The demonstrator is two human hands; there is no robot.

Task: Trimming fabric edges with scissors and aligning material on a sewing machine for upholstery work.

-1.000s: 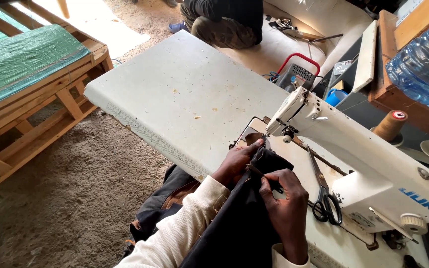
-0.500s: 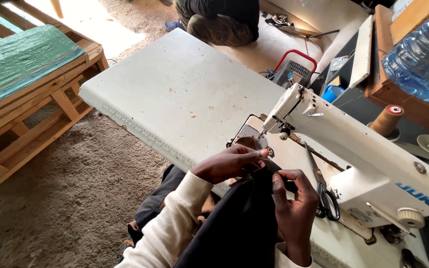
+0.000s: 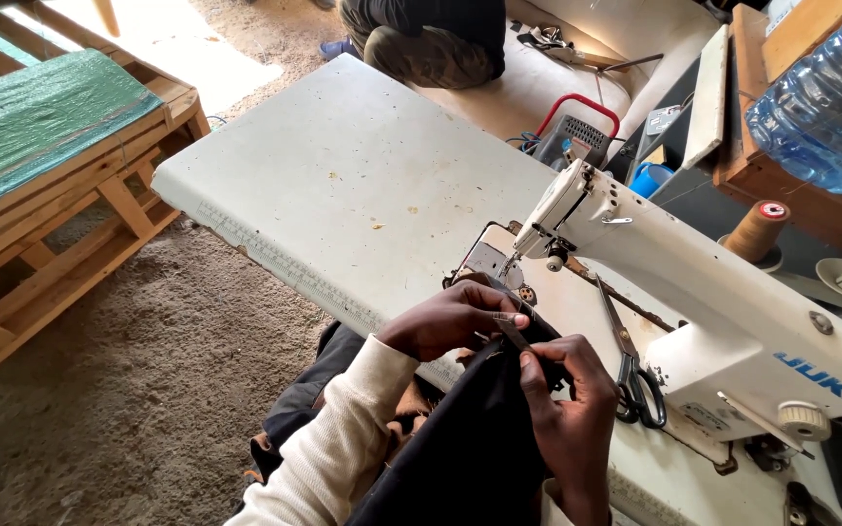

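A: Step? Both hands pinch dark cloth (image 3: 479,438) at the worktop (image 3: 343,195) edge, by the sewing machine (image 3: 694,282) needle.
B: Left hand (image 3: 450,321), right hand (image 3: 567,409) fingers pressed on it; maybe a small tool. Next needs feeding it flat under the foot.

The sewing machine (image 3: 713,282) is white with blue lettering, standing on an off-white worktop (image 3: 343,185) flecked with small brown spots. The cloth (image 3: 470,448) is plain black, the sleeve (image 3: 343,458) cream and ribbed, and the scissors (image 3: 635,380) have black handles. A green sheet (image 3: 31,117) covers the pale wooden pallet (image 3: 80,205), the bottle (image 3: 830,107) is clear blue, and the thread cone (image 3: 757,229) is tan.
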